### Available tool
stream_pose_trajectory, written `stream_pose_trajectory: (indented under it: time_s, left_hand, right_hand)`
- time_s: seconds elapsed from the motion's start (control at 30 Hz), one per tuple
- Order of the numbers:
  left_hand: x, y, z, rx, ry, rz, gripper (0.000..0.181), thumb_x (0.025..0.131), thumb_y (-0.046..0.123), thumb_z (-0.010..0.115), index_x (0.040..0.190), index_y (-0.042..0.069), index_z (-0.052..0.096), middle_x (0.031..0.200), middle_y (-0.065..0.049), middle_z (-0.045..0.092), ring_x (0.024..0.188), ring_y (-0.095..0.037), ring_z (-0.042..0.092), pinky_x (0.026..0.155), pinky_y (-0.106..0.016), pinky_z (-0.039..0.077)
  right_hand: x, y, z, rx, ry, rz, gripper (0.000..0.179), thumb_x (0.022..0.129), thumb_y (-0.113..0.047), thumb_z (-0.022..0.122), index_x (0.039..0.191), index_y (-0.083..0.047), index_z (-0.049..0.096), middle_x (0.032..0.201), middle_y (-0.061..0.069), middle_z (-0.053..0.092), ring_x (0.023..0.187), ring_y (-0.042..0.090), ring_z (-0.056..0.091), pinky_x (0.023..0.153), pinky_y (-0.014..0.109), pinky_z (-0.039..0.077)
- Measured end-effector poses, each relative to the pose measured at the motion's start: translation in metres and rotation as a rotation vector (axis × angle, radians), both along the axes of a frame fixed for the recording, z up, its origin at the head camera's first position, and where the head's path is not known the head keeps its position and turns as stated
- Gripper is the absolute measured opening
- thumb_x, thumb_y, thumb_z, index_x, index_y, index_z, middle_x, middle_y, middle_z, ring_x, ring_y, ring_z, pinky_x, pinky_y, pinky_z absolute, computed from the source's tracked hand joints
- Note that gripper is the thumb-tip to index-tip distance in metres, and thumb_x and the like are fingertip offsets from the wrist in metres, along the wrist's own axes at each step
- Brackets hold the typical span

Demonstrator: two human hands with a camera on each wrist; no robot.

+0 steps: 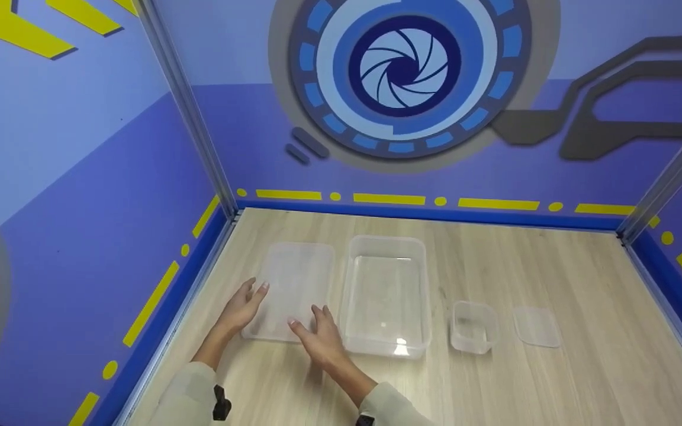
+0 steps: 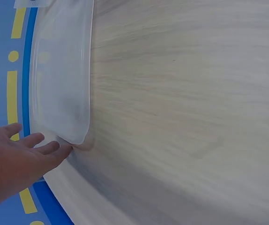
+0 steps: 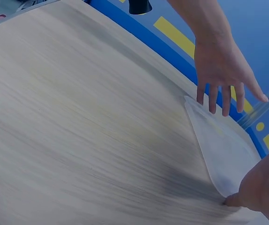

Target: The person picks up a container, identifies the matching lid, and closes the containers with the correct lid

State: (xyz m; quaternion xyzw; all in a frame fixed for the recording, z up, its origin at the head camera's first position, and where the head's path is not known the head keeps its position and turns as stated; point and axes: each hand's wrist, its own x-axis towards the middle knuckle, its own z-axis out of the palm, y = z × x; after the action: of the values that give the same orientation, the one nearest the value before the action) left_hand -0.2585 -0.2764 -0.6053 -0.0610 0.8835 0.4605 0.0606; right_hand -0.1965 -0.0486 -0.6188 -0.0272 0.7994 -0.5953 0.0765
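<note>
A large clear rectangular lid [image 1: 293, 284] lies on the wooden table, left of a large clear plastic box [image 1: 383, 296]. My left hand [image 1: 244, 309] is at the lid's left side, fingers spread and relaxed; in the left wrist view its fingertips are right at the corner of the lid [image 2: 64, 79]. By the near right corner is my right hand [image 1: 323, 343], thumb and fingers apart. From the right wrist, that same hand [image 3: 265, 187] has a fingertip low beside the lid's edge, while the left hand [image 3: 221, 70] shows straight fingers across from it.
To the right of the big box stands a small clear container [image 1: 473, 328], with a small square lid [image 1: 537, 326] flat beside it. Blue printed wall panels [image 1: 406, 177] enclose the table at the back and sides, joined by a metal post [image 1: 193, 118] at the back left corner.
</note>
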Motion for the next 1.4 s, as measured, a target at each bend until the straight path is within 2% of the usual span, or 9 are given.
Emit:
stream_pose_trajectory:
  time_s: [0.17, 0.3, 0.43, 0.8, 1.0, 1.2, 1.4]
  left_hand:
    - [0.002, 0.001, 0.001, 0.018, -0.031, -0.004, 0.089, 0.108, 0.063, 0.043, 0.166, 0.0, 0.021, 0.166, -0.033, 0.027, 0.154, -0.051, 0.027, 0.123, -0.064, 0.024]
    - [0.003, 0.002, 0.001, 0.036, -0.071, -0.014, 0.093, 0.109, 0.064, 0.041, 0.166, -0.004, 0.016, 0.168, -0.034, 0.023, 0.155, -0.051, 0.023, 0.124, -0.063, 0.021]
    - [0.002, 0.003, 0.001, 0.008, -0.083, -0.001, 0.097, 0.108, 0.066, 0.038, 0.164, -0.01, 0.014, 0.167, -0.035, 0.023, 0.155, -0.052, 0.022, 0.126, -0.061, 0.018]
    - [-0.001, 0.003, 0.006, 0.017, -0.126, 0.019, 0.108, 0.104, 0.074, 0.037, 0.162, -0.015, 0.012, 0.167, -0.037, 0.019, 0.156, -0.052, 0.017, 0.126, -0.06, 0.015]
    - [-0.001, 0.001, 0.009, 0.038, -0.144, 0.043, 0.111, 0.104, 0.074, 0.04, 0.16, -0.017, 0.011, 0.165, -0.039, 0.022, 0.154, -0.053, 0.021, 0.126, -0.061, 0.019]
    - [0.0, -0.005, 0.013, 0.042, -0.124, 0.065, 0.107, 0.105, 0.069, 0.044, 0.158, -0.019, 0.017, 0.161, -0.042, 0.029, 0.15, -0.056, 0.03, 0.122, -0.064, 0.026]
    - [0.0, -0.008, 0.015, 0.051, -0.119, 0.123, 0.103, 0.106, 0.065, 0.047, 0.157, -0.02, 0.021, 0.16, -0.043, 0.029, 0.148, -0.057, 0.032, 0.12, -0.065, 0.031]
  right_hand:
    - [0.0, -0.001, 0.0, -0.01, -0.026, -0.008, 0.083, 0.099, -0.052, 0.066, 0.155, 0.005, 0.046, 0.166, 0.036, 0.026, 0.151, 0.057, 0.028, 0.12, 0.07, 0.025]
    - [0.0, -0.001, 0.0, 0.005, -0.036, -0.014, 0.084, 0.098, -0.054, 0.066, 0.154, 0.004, 0.046, 0.166, 0.036, 0.026, 0.151, 0.057, 0.029, 0.12, 0.07, 0.026]
    - [-0.001, -0.002, 0.001, 0.02, -0.019, -0.022, 0.082, 0.097, -0.053, 0.067, 0.152, 0.006, 0.049, 0.163, 0.038, 0.029, 0.15, 0.056, 0.031, 0.12, 0.067, 0.028]
    - [0.002, -0.002, 0.004, 0.026, -0.055, -0.02, 0.084, 0.097, -0.052, 0.068, 0.153, 0.006, 0.046, 0.164, 0.038, 0.027, 0.151, 0.055, 0.03, 0.121, 0.067, 0.027]
    - [0.003, -0.002, 0.009, 0.031, -0.072, -0.025, 0.089, 0.094, -0.05, 0.072, 0.154, 0.009, 0.043, 0.163, 0.039, 0.027, 0.151, 0.056, 0.029, 0.121, 0.067, 0.026]
    - [0.004, -0.004, 0.016, 0.003, -0.113, 0.011, 0.099, 0.089, -0.048, 0.079, 0.156, 0.012, 0.037, 0.163, 0.039, 0.027, 0.151, 0.058, 0.026, 0.12, 0.069, 0.024]
    - [0.003, -0.005, 0.019, 0.008, -0.084, 0.013, 0.098, 0.086, -0.044, 0.084, 0.153, 0.013, 0.041, 0.157, 0.036, 0.042, 0.145, 0.054, 0.041, 0.117, 0.064, 0.036]
